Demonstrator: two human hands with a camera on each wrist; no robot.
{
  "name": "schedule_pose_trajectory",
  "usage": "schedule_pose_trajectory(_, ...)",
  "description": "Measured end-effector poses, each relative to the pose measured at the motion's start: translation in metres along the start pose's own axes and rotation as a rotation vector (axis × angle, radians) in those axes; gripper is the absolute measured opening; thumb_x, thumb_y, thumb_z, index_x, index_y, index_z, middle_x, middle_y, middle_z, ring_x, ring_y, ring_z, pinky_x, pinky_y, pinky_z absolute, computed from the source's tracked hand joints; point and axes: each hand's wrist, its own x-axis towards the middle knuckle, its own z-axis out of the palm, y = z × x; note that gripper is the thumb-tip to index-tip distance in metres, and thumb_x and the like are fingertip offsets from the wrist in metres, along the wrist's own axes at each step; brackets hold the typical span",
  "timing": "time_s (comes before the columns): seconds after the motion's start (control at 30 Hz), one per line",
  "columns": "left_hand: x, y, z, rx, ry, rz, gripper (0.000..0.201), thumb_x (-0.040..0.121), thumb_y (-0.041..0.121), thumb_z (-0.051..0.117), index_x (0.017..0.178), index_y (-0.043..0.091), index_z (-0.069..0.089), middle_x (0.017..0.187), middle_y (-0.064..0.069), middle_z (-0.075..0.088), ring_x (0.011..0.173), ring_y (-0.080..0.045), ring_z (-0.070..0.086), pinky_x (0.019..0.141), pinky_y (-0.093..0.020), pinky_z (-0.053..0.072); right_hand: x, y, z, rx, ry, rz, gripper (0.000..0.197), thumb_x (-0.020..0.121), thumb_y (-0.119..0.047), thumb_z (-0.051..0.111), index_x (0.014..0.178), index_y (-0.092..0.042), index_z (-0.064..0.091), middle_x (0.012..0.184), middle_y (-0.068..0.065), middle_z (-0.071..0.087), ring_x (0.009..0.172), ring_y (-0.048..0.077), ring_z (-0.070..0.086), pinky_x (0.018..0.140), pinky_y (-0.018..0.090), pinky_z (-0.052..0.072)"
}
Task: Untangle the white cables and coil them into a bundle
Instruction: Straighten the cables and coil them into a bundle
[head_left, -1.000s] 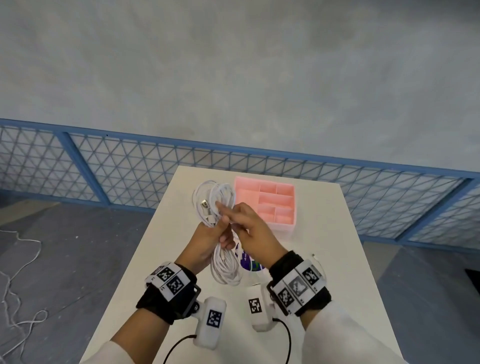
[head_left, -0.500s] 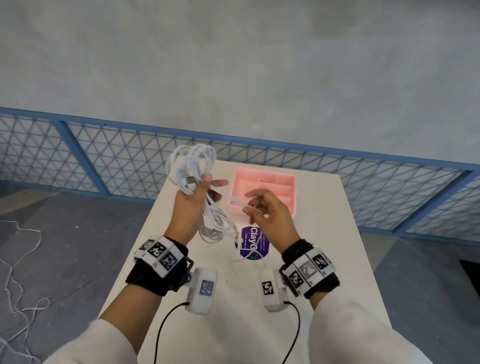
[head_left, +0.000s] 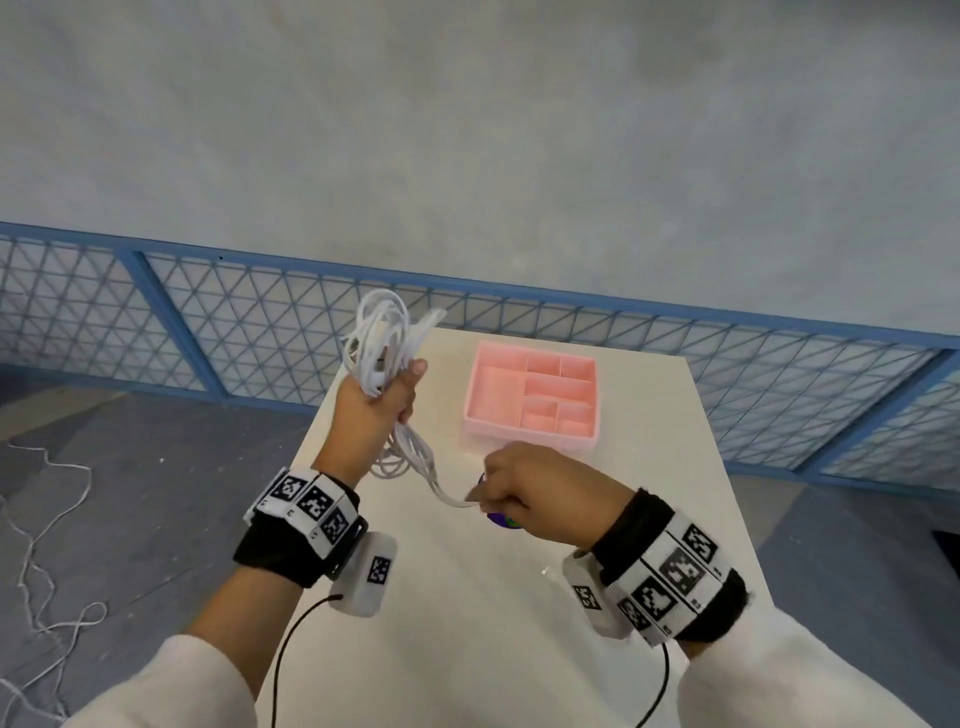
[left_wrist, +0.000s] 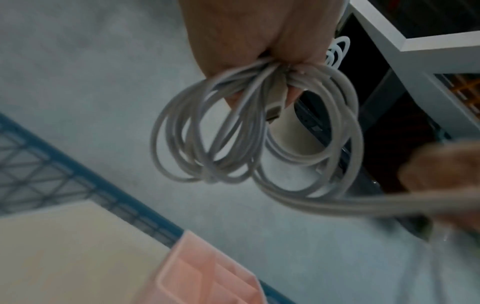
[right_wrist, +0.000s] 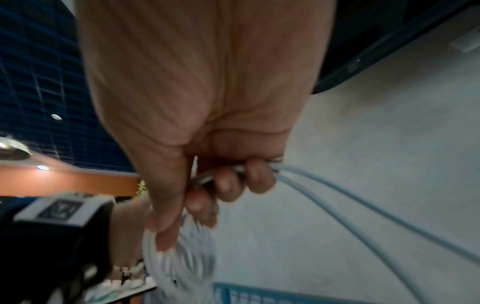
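A coil of white cables (head_left: 379, 332) is held up above the table's far left edge, gripped at its waist by my left hand (head_left: 395, 384). Loops stand above the fist and more hang below it (head_left: 400, 457). Two or three strands (head_left: 441, 491) run taut from the coil down to my right hand (head_left: 498, 493), which grips their ends low over the table. In the left wrist view the cable loops (left_wrist: 233, 144) hang from the fingers (left_wrist: 293, 96), with a plug among them. In the right wrist view the curled fingers (right_wrist: 233, 183) clamp the strands (right_wrist: 337, 195).
A pink divided tray (head_left: 470, 415) sits on the beige table (head_left: 467, 623) just beyond my right hand. A purple round object (head_left: 501, 521) lies under that hand. A blue mesh fence (head_left: 208, 322) runs behind the table. Loose white cord (head_left: 47, 519) lies on the floor at left.
My left hand has lifted the coil up and to the left. My right hand has dropped down and toward me, closing on strands and drawing them out taut.
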Motion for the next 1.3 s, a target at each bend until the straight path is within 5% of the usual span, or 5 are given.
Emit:
schedule_pose_trajectory(0.27, -0.043, 0.004, 0.053, -0.357, -0.096, -0.359, 0.015, 0.087, 0.017, 0.059, 0.072, 0.013, 0.058, 0.063, -0.003, 0.057, 0.06, -0.014, 0.056, 0.055, -0.024, 0.046, 0.019, -0.028, -0.026, 0.09, 0.493, 0.363, 0.047, 0.066, -0.045, 0.075, 0.075, -0.022, 0.035, 0.057, -0.008, 0.046, 0.054, 0.017, 0.047, 0.052, 0.032, 0.037)
schedule_pose_trajectory(0.43, -0.046, 0.008, 0.059, -0.135, 0.055, -0.352, 0.035, 0.09, 0.014, 0.055, 0.055, 0.017, 0.055, 0.046, 0.007, 0.051, 0.045, -0.009, 0.049, 0.049, -0.025, 0.039, 0.025, -0.022, -0.02, 0.055, 0.433, 0.46, 0.046, 0.063, -0.043, 0.072, 0.061, -0.024, 0.03, 0.052, -0.006, 0.04, 0.05, 0.013, 0.04, 0.05, 0.032, 0.034)
schedule_pose_trajectory(0.63, -0.042, 0.006, 0.05, -0.367, 0.039, -0.467, 0.03, 0.091, 0.017, 0.051, 0.063, 0.009, 0.053, 0.034, -0.002, 0.038, 0.03, -0.015, 0.038, 0.038, -0.02, 0.036, 0.009, 0.015, -0.017, 0.961, 0.138, 0.211, 0.021, 0.087, -0.003, 0.059, 0.09, -0.018, 0.044, 0.065, -0.002, 0.055, 0.057, 0.013, 0.054, 0.061, 0.022, 0.046)
schedule_pose_trajectory(1.0, -0.038, -0.009, 0.031, -0.409, -0.028, -0.486, 0.031, 0.094, 0.022, 0.05, 0.064, 0.013, 0.044, 0.034, 0.003, 0.024, 0.031, -0.01, 0.022, 0.039, -0.019, 0.025, 0.002, 0.055, -0.007, 0.295, 0.536, 0.728, 0.037, 0.087, -0.036, 0.06, 0.061, -0.01, 0.056, 0.06, 0.002, 0.056, 0.06, 0.02, 0.049, 0.054, 0.027, 0.035)
schedule_pose_trajectory(1.3, -0.042, -0.015, 0.05, -0.243, -0.018, -0.381, 0.061, 0.062, 0.063, 0.074, 0.076, 0.008, 0.053, 0.052, -0.01, 0.048, 0.049, -0.02, 0.046, 0.052, -0.028, 0.045, 0.042, -0.024, 0.008, 0.395, 0.775, 0.365, 0.042, 0.093, -0.005, 0.037, 0.134, -0.013, 0.045, 0.106, 0.005, 0.051, 0.089, 0.013, 0.052, 0.083, 0.026, 0.046)
